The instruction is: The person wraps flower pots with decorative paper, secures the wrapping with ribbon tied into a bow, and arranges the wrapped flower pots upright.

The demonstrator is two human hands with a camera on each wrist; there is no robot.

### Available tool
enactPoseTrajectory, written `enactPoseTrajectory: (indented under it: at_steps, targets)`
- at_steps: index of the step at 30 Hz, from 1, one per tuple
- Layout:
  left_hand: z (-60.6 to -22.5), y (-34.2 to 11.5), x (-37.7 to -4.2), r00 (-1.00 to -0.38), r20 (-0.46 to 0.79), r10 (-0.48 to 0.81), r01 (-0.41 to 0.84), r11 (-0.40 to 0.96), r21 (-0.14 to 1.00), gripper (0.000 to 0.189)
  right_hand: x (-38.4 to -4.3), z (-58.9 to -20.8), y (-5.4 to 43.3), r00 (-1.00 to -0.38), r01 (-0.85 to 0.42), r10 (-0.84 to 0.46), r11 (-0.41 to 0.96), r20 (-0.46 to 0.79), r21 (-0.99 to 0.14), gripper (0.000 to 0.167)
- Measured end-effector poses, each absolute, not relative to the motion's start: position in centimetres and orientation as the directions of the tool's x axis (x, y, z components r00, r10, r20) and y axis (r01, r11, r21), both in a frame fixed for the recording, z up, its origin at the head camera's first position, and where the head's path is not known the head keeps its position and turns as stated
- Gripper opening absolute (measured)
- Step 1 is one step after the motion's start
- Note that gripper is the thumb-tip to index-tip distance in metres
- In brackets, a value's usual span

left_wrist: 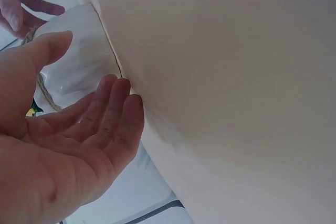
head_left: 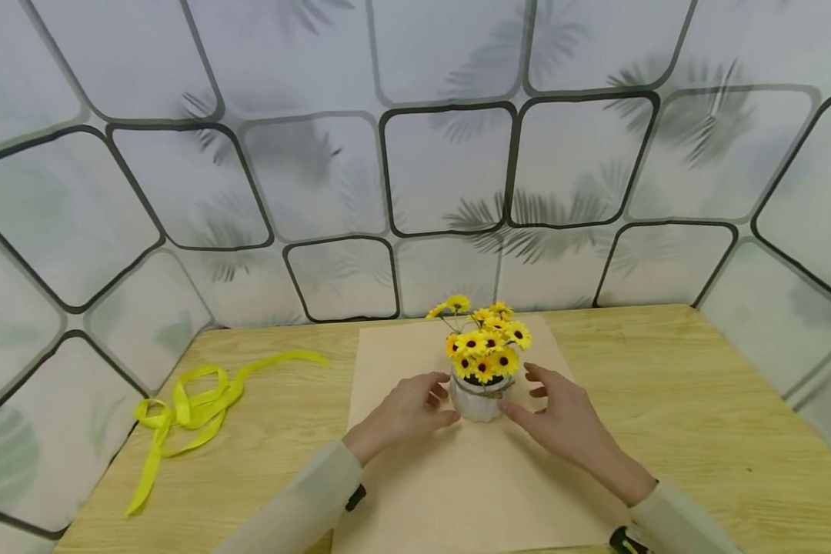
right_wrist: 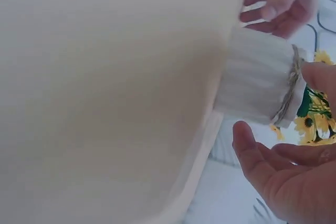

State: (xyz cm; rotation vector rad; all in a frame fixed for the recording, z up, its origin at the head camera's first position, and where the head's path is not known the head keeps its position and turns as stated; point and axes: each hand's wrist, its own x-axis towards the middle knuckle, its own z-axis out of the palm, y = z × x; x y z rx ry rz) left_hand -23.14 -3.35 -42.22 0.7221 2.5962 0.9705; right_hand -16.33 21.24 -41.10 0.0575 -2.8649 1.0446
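A small white pot (head_left: 480, 405) of yellow artificial flowers (head_left: 483, 342) stands upright on a sheet of brown paper (head_left: 450, 492). Twine (right_wrist: 290, 90) is tied around the pot just under its rim. On the pot's left side is my left hand (head_left: 408, 408), its fingers spread and relaxed, the thumb apart from the fingers. Opposite it, my right hand (head_left: 561, 415) curves loosely along the right side, thumb tip close to the pot's wall. In the right wrist view, a gap shows between the right fingertips (right_wrist: 243, 132) and the pot. Neither hand grips it.
A loosely looped yellow ribbon (head_left: 151, 465) lies on the left of the wooden table (head_left: 665, 400). Behind the table's far edge hangs a patterned cloth (head_left: 446, 169), which also runs along both sides.
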Motion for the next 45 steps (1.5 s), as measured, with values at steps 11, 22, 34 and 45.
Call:
enactPoseTrajectory:
  at_steps: [11,22,34,45]
  targets:
    - [-42.2,-3.4,-23.0,-0.837,-0.122,0.533,0.318,0.656,0.685,0.061,-18.5,-41.6,18.8,-0.993,-0.012,0.072,0.709,0.089,-0.705,0.069]
    - [-41.7,-3.2,-23.1,-0.840,-0.094,0.534,0.327,0.637,0.698,0.057,-18.8,-41.5,18.7,-0.985,-0.042,0.089,0.714,0.149,-0.699,0.067]
    - [-41.4,-2.3,-23.0,-0.879,-0.083,0.470,0.245,0.595,0.765,0.050,-18.9,-41.3,20.0,-0.992,-0.016,0.086,0.658,0.096,-0.753,0.074]
    - [-40.9,-0.6,-22.9,-0.896,-0.036,0.443,0.243,0.557,0.794,0.065,-19.1,-41.4,21.7,-0.994,0.073,0.104,0.545,-0.019,-0.835,0.077]
